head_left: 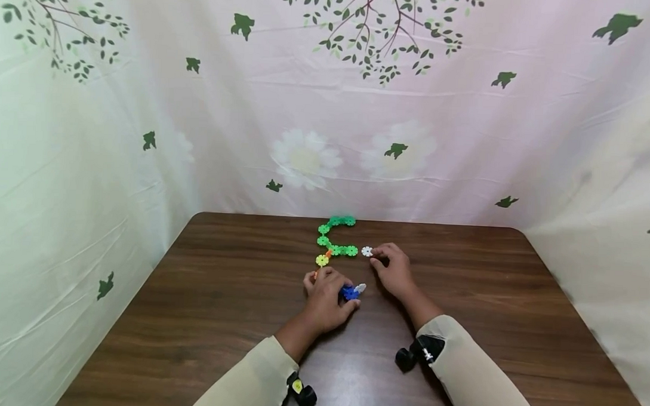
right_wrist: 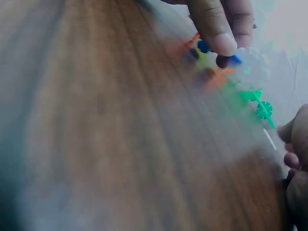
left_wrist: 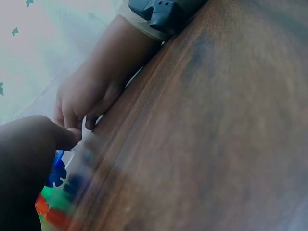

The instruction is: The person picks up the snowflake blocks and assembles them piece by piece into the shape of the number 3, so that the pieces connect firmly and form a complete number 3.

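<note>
Notched plastic snowflake discs form a chain on the table: green discs (head_left: 322,241) curve round at the far end, and a yellow disc (head_left: 322,260) with orange ones runs down toward my left hand (head_left: 326,295). That hand bends over the near end of the chain. Its thumb and fingers hold a blue snowflake disc (head_left: 350,292), with a white disc (head_left: 361,288) sticking out to the right of it. Close to the green row's right end, a loose white disc (head_left: 367,251) lies flat. My right hand (head_left: 393,271) reaches it, fingertips right at its right edge.
The brown wooden table (head_left: 219,319) has rounded far corners. Behind it and at both sides hangs a pale curtain (head_left: 242,104) printed with leaves and flowers. A black wrist camera (head_left: 302,396) sits on the left sleeve and another black camera (head_left: 419,354) on the right.
</note>
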Demonstrator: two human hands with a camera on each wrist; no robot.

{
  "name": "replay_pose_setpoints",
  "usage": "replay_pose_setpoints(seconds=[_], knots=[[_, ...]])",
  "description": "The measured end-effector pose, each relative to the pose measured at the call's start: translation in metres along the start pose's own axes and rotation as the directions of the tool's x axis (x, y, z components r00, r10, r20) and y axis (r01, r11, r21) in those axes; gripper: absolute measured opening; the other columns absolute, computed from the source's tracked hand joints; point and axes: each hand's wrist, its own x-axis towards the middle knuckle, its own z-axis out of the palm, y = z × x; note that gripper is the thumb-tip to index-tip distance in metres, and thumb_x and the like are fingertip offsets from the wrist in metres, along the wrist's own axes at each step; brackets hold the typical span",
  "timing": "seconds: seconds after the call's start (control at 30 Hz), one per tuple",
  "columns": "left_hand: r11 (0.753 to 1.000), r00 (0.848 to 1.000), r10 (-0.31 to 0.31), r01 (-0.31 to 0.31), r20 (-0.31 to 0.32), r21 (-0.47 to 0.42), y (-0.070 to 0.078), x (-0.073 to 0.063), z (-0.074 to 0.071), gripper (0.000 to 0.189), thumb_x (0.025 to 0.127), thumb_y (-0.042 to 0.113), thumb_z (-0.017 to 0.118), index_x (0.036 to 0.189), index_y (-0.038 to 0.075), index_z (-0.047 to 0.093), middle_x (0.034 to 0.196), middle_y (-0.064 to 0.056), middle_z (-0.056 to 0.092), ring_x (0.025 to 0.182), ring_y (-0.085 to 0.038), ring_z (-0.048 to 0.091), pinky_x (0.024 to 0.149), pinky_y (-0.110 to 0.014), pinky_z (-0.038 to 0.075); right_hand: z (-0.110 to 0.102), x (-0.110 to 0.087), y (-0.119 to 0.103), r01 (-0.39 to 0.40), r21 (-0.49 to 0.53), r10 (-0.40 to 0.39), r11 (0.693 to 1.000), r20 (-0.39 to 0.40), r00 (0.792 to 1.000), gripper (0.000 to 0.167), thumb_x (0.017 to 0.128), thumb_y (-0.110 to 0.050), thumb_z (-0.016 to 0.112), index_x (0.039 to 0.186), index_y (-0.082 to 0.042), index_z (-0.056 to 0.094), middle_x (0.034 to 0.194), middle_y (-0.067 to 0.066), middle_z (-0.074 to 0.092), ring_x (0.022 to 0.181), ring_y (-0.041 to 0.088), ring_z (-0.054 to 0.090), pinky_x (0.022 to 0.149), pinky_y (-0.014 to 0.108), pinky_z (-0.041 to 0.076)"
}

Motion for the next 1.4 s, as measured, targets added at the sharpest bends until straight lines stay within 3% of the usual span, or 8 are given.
replay_pose_setpoints(seconds=[0.17, 0.3, 0.4, 0.63, 0.8, 0.97, 1.2, 1.4], knots=[[1.0, 1.0, -0.019, 0.019, 0.002, -0.001, 0.0, 0.0, 0.0, 0.036, 0.091, 0.029, 0.09, 0.12, 0.013, 0.075, 0.119, -0.003, 0.078, 0.131, -0.031, 0.054, 0.11, -0.069, 0.024, 0.0, 0.001, 0.001, 0.042, -0.107, -0.035, 0.993, 0.072, 0.997, 0.027, 0.099, -0.006, 0.078, 0.126, 0.001, 0.079, 0.141, 0.019, 0.073, 0.132, 0.043, 0.062, 0.113, 0.062, 0.048], [1.0, 1.0, -0.017, 0.017, 0.007, -0.015, 0.0, 0.001, 0.001, 0.036, 0.094, 0.02, 0.085, 0.128, 0.013, 0.075, 0.124, -0.003, 0.079, 0.133, -0.032, 0.053, 0.112, -0.072, 0.022, 0.0, 0.0, 0.001, 0.074, -0.111, -0.066, 0.991, 0.074, 0.995, 0.022, 0.097, -0.002, 0.079, 0.119, 0.001, 0.082, 0.131, 0.019, 0.078, 0.126, 0.043, 0.064, 0.11, 0.061, 0.05], [1.0, 1.0, -0.01, 0.01, 0.001, -0.024, 0.001, 0.002, 0.0, 0.034, 0.092, 0.013, 0.08, 0.126, 0.013, 0.076, 0.122, -0.003, 0.079, 0.133, -0.033, 0.054, 0.113, -0.075, 0.02, -0.002, -0.001, -0.001, 0.053, -0.093, -0.047, 0.994, 0.063, 0.997, 0.018, 0.095, -0.002, 0.082, 0.113, 0.0, 0.082, 0.124, 0.019, 0.079, 0.123, 0.041, 0.065, 0.109, 0.06, 0.05], [1.0, 1.0, 0.0, 0.0, -0.009, 0.007, 0.0, 0.002, 0.001, 0.027, 0.091, 0.013, 0.082, 0.118, 0.014, 0.078, 0.114, -0.001, 0.08, 0.131, -0.032, 0.054, 0.111, -0.075, 0.023, -0.003, -0.001, -0.002, 0.029, -0.154, -0.009, 0.988, 0.127, 0.992, 0.033, 0.099, -0.012, 0.081, 0.129, 0.001, 0.077, 0.138, 0.02, 0.071, 0.133, 0.043, 0.058, 0.112, 0.062, 0.048], [1.0, 1.0, 0.01, -0.009, -0.03, 0.01, -0.002, 0.003, 0.003, 0.022, 0.093, 0.013, 0.083, 0.115, 0.014, 0.079, 0.111, 0.0, 0.081, 0.129, -0.032, 0.056, 0.111, -0.073, 0.024, -0.003, -0.001, -0.003, 0.038, -0.146, -0.019, 0.989, 0.126, 0.992, 0.019, 0.1, -0.008, 0.078, 0.118, -0.002, 0.081, 0.127, 0.016, 0.075, 0.124, 0.039, 0.062, 0.106, 0.058, 0.052], [1.0, 0.999, -0.005, 0.005, -0.034, -0.004, -0.001, 0.003, 0.002, 0.022, 0.094, 0.013, 0.084, 0.115, 0.014, 0.079, 0.113, -0.001, 0.081, 0.13, -0.032, 0.056, 0.112, -0.075, 0.024, -0.004, -0.005, -0.005, 0.028, -0.127, -0.012, 0.992, 0.125, 0.992, 0.026, 0.099, -0.008, 0.08, 0.125, -0.003, 0.079, 0.117, 0.013, 0.068, 0.111, 0.032, 0.065, 0.095, 0.051, 0.056], [0.999, 0.999, -0.046, 0.046, -0.008, 0.003, 0.0, 0.001, 0.001, 0.023, 0.097, 0.02, 0.084, 0.118, 0.016, 0.078, 0.118, -0.002, 0.08, 0.13, -0.03, 0.056, 0.113, -0.074, 0.025, -0.005, -0.015, -0.009, -0.057, 0.077, 0.046, 0.995, 0.136, 0.99, 0.028, 0.098, -0.014, 0.083, 0.122, -0.001, 0.08, 0.089, 0.012, 0.078, 0.073, 0.013, 0.068, 0.068, 0.026, 0.055], [0.997, 0.997, -0.075, 0.076, -0.021, 0.017, 0.0, -0.001, 0.002, 0.029, 0.092, 0.026, 0.09, 0.117, 0.016, 0.08, 0.115, -0.002, 0.078, 0.128, -0.03, 0.055, 0.112, -0.072, 0.026, -0.005, -0.021, -0.014, -0.23, 0.333, 0.141, 0.914, 0.271, 0.952, 0.035, 0.101, -0.01, 0.079, 0.13, 0.005, 0.067, 0.07, 0.009, 0.068, 0.046, 0.018, 0.058, 0.051, 0.033, 0.054]])
